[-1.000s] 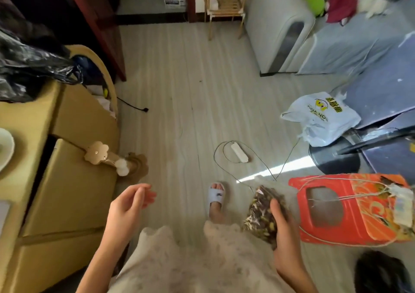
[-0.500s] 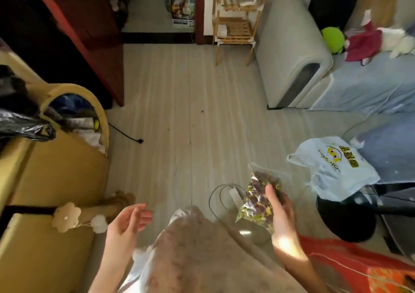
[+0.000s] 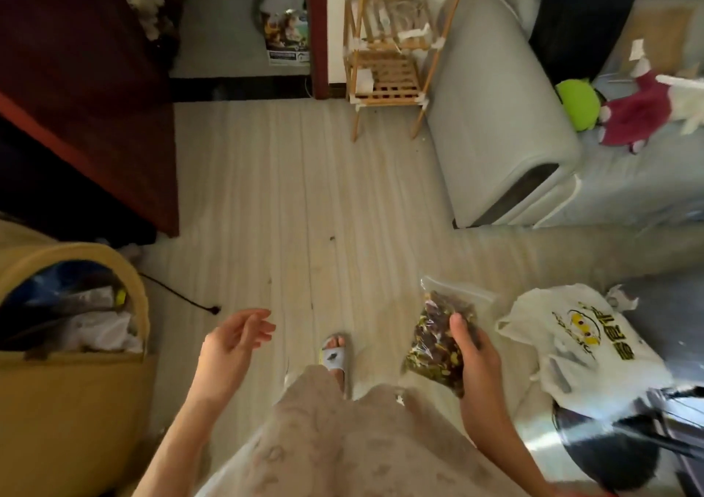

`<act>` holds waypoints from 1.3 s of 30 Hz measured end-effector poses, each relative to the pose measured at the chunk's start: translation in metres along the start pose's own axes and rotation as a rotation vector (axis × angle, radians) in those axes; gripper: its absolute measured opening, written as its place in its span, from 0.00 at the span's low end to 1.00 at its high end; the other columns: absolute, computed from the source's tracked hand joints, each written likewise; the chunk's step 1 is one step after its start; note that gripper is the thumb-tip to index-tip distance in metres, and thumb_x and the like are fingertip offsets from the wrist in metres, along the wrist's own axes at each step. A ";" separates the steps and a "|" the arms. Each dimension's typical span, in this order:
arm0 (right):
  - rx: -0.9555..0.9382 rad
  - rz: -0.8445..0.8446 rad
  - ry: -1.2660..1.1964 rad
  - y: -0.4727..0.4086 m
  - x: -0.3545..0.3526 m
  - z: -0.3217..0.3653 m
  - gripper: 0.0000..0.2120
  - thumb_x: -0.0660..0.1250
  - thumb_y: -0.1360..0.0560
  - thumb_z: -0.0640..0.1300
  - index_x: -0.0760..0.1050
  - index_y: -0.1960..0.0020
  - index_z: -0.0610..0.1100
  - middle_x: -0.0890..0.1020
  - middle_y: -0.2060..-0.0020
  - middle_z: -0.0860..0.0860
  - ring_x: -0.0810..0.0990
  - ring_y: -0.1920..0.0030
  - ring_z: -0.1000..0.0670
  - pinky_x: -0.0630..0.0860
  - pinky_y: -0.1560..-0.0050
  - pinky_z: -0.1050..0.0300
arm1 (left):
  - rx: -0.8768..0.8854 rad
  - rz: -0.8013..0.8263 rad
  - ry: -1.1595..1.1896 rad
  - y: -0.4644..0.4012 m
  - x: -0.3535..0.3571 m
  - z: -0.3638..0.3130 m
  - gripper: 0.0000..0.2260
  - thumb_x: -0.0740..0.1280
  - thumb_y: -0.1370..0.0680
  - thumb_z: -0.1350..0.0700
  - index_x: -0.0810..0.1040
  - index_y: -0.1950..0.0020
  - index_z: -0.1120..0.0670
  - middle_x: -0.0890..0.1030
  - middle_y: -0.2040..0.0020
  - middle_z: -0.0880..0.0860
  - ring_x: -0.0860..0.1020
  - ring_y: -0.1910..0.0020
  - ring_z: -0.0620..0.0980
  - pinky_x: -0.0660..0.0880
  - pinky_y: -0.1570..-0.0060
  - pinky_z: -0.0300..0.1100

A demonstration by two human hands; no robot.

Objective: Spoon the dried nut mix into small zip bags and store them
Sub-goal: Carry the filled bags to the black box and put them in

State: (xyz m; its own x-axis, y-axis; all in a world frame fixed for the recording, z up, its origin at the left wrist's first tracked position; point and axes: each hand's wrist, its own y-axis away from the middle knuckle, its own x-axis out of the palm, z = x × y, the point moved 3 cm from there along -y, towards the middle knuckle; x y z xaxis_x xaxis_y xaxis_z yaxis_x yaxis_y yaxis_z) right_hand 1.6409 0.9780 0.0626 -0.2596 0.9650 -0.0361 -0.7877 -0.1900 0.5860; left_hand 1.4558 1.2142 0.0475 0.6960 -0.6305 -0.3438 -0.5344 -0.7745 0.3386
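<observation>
Right hand (image 3: 476, 359) grips zip bag (image 3: 438, 340) | left hand (image 3: 232, 348) loose, empty | plastic bag (image 3: 579, 344) beside

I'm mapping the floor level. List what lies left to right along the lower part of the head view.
Yellow basket → left hand → slippered foot → nut bag → right hand → white plastic bag.

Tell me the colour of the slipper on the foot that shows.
The slipper is white with a small dark mark on its strap, seen in the head view.
</observation>
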 end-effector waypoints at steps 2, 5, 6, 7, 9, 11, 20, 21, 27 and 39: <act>0.005 -0.001 -0.012 -0.027 0.019 0.023 0.30 0.68 0.37 0.61 0.76 0.41 0.44 0.83 0.48 0.46 0.82 0.48 0.45 0.78 0.45 0.44 | 0.051 0.037 -0.057 -0.049 0.006 -0.032 0.08 0.59 0.20 0.62 0.78 0.50 0.56 0.82 0.59 0.51 0.81 0.61 0.45 0.77 0.57 0.35; 0.028 -0.007 -0.035 -0.065 0.044 0.054 0.28 0.69 0.37 0.59 0.76 0.43 0.43 0.83 0.50 0.46 0.83 0.50 0.46 0.79 0.51 0.48 | 0.099 0.032 -0.066 -0.113 0.011 -0.078 0.08 0.58 0.20 0.62 0.77 0.49 0.57 0.82 0.59 0.52 0.81 0.60 0.46 0.76 0.58 0.33; 0.035 -0.007 -0.039 -0.078 0.051 0.064 0.28 0.70 0.38 0.60 0.77 0.43 0.44 0.84 0.50 0.46 0.83 0.51 0.47 0.79 0.53 0.50 | 0.114 0.029 -0.060 -0.131 0.014 -0.091 0.08 0.58 0.19 0.62 0.77 0.50 0.56 0.82 0.59 0.51 0.81 0.59 0.46 0.76 0.58 0.34; 0.039 -0.005 -0.040 -0.091 0.059 0.074 0.28 0.70 0.38 0.60 0.77 0.44 0.44 0.84 0.51 0.47 0.84 0.52 0.47 0.79 0.54 0.51 | 0.119 0.030 -0.055 -0.149 0.017 -0.102 0.09 0.58 0.19 0.61 0.77 0.51 0.54 0.82 0.59 0.51 0.81 0.59 0.46 0.76 0.57 0.36; 0.040 0.003 -0.042 -0.119 0.073 0.093 0.28 0.70 0.39 0.60 0.77 0.44 0.45 0.84 0.51 0.47 0.84 0.52 0.48 0.79 0.55 0.52 | 0.110 0.030 -0.042 -0.179 0.025 -0.119 0.10 0.58 0.19 0.61 0.77 0.52 0.50 0.82 0.59 0.49 0.81 0.58 0.46 0.77 0.57 0.38; 0.046 0.011 -0.040 -0.150 0.087 0.112 0.29 0.70 0.40 0.61 0.77 0.45 0.46 0.84 0.50 0.47 0.83 0.51 0.47 0.79 0.53 0.51 | 0.103 0.018 -0.031 -0.207 0.035 -0.131 0.11 0.58 0.19 0.60 0.77 0.53 0.47 0.82 0.59 0.49 0.81 0.59 0.45 0.76 0.56 0.38; 0.017 0.085 0.011 -0.314 0.140 0.227 0.22 0.69 0.39 0.60 0.77 0.51 0.47 0.83 0.52 0.46 0.83 0.52 0.46 0.80 0.51 0.48 | -0.004 -0.109 0.031 -0.337 0.085 -0.179 0.11 0.59 0.20 0.62 0.79 0.54 0.50 0.83 0.60 0.52 0.82 0.60 0.51 0.78 0.58 0.43; 0.009 0.083 0.010 -0.330 0.143 0.240 0.21 0.69 0.38 0.59 0.77 0.50 0.48 0.83 0.52 0.46 0.83 0.53 0.47 0.81 0.54 0.50 | 0.000 -0.109 0.025 -0.351 0.092 -0.186 0.12 0.59 0.20 0.62 0.79 0.54 0.50 0.83 0.61 0.52 0.82 0.60 0.51 0.78 0.59 0.44; 0.000 0.062 -0.023 -0.416 0.160 0.307 0.26 0.68 0.34 0.58 0.75 0.40 0.46 0.82 0.47 0.46 0.81 0.48 0.45 0.80 0.50 0.49 | -0.007 -0.103 0.034 -0.434 0.126 -0.230 0.12 0.58 0.20 0.63 0.79 0.54 0.52 0.83 0.61 0.52 0.82 0.61 0.50 0.78 0.61 0.37; 0.021 -0.023 -0.069 -0.602 0.231 0.422 0.27 0.69 0.32 0.56 0.74 0.37 0.43 0.82 0.48 0.45 0.82 0.50 0.44 0.79 0.56 0.53 | 0.000 -0.063 0.032 -0.659 0.183 -0.318 0.12 0.58 0.20 0.64 0.79 0.54 0.53 0.83 0.60 0.54 0.81 0.59 0.51 0.77 0.60 0.41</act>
State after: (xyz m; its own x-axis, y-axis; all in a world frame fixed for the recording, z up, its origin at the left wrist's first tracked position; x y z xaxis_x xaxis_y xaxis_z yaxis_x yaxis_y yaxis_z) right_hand 2.2909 1.3915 0.0426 -0.2020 0.9794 0.0055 -0.7809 -0.1644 0.6027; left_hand 2.0877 1.6254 0.0397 0.7429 -0.5789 -0.3361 -0.4896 -0.8123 0.3170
